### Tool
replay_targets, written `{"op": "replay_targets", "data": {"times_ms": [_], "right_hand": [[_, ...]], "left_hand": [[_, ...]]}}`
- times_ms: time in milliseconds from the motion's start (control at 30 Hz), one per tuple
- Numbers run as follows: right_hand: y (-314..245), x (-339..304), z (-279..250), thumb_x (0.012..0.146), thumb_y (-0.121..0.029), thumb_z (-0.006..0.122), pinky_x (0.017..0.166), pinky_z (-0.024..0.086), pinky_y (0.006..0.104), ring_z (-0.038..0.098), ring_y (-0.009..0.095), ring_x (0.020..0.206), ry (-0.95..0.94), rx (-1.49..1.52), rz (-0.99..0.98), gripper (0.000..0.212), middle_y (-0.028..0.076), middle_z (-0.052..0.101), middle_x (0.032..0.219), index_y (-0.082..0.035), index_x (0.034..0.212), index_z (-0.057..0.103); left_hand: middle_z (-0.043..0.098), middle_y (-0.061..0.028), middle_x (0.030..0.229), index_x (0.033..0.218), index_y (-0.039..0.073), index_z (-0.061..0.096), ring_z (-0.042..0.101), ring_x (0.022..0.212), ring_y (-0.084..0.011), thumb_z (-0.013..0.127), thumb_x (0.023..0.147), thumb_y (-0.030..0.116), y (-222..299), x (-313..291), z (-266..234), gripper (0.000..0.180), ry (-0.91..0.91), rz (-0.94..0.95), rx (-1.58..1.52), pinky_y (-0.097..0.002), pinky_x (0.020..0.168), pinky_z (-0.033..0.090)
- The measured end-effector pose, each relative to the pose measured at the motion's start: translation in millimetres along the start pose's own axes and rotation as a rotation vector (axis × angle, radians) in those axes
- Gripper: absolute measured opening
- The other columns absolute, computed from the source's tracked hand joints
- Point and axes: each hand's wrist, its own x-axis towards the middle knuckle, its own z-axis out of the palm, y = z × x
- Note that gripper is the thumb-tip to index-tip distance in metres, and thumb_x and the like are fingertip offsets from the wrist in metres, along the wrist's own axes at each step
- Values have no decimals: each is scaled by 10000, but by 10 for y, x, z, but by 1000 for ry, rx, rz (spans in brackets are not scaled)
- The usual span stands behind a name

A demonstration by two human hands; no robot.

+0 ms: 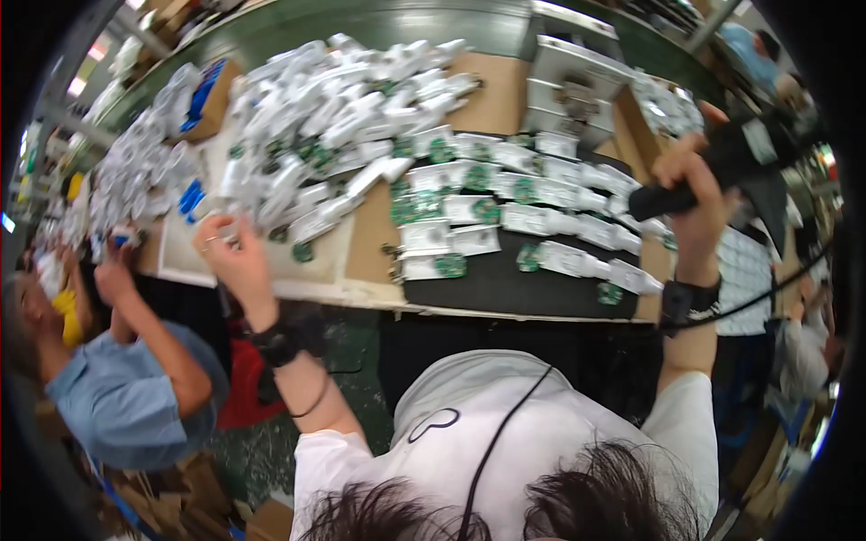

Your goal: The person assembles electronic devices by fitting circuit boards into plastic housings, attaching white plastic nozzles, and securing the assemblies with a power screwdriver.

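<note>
My right hand [693, 180] is raised over the right end of the bench, wrapped around a thick black handheld tool [756, 149] with a pale label. Out to the left, my left hand [233, 252] hovers at the bench's front edge, fingers bent together; what they hold, if anything, is too small to make out. Rows of white plastic housings [541, 219] with green circuit boards [417, 207] lie on a black mat [505, 293] between my hands. Beyond my left hand spreads a big heap of white housings [334, 95], with more green boards among them.
A grey metal fixture [577, 90] stands at the back of the bench beside cardboard pieces [487, 90]. A box with blue parts [203, 99] sits at the far left. One co-worker in a blue shirt [135, 397] works close on my left. A black cable [767, 302] crosses my right wrist.
</note>
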Motion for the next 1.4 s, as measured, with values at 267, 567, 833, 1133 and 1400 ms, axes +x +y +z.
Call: {"op": "replay_targets", "data": {"times_ms": [267, 567, 833, 1133, 1400], "right_hand": [[229, 416, 159, 850, -80, 566, 633, 459, 305, 492, 127, 595, 1, 54, -54, 524, 39, 504, 700, 19, 1338, 401], [1133, 1038, 111, 828, -7, 650, 533, 457, 257, 580, 134, 590, 169, -48, -148, 258, 62, 597, 763, -15, 1052, 525], [859, 759, 153, 842, 2, 606, 550, 467, 282, 583, 151, 588, -350, 397, -601, 337, 59, 578, 734, -4, 1148, 466], [-25, -344, 95, 893, -148, 633, 607, 459, 306, 511, 149, 567, -295, -1, 39, 545, 43, 507, 671, -86, 1324, 307], [14, -452, 156, 893, -201, 665, 597, 466, 319, 514, 147, 561, -283, 5, 112, 529, 42, 520, 684, -112, 1279, 313]], "left_hand": [[574, -171, 1062, 1016, 9, 585, 526, 1008, -340, 660, 877, 134, -364, 94, 394, 202, -38, -45, -52, -410, 884, 408], [589, -130, 1098, 1018, 65, 649, 560, 1040, -307, 699, 785, 69, 1916, -575, -96, 238, -266, 395, -536, -453, 936, 416], [603, -119, 1082, 1035, 88, 682, 581, 991, -311, 737, 743, 73, 2569, -1183, 198, 297, -576, 495, -677, -449, 901, 463], [576, -115, 1156, 1086, 118, 689, 546, 1102, -278, 654, 764, 81, 2714, -1406, 331, 326, -605, 626, -584, -447, 967, 419], [564, -120, 1176, 1089, 134, 697, 530, 1142, -269, 612, 745, 86, 2786, -1558, 387, 358, -572, 574, -496, -464, 993, 387]]}}
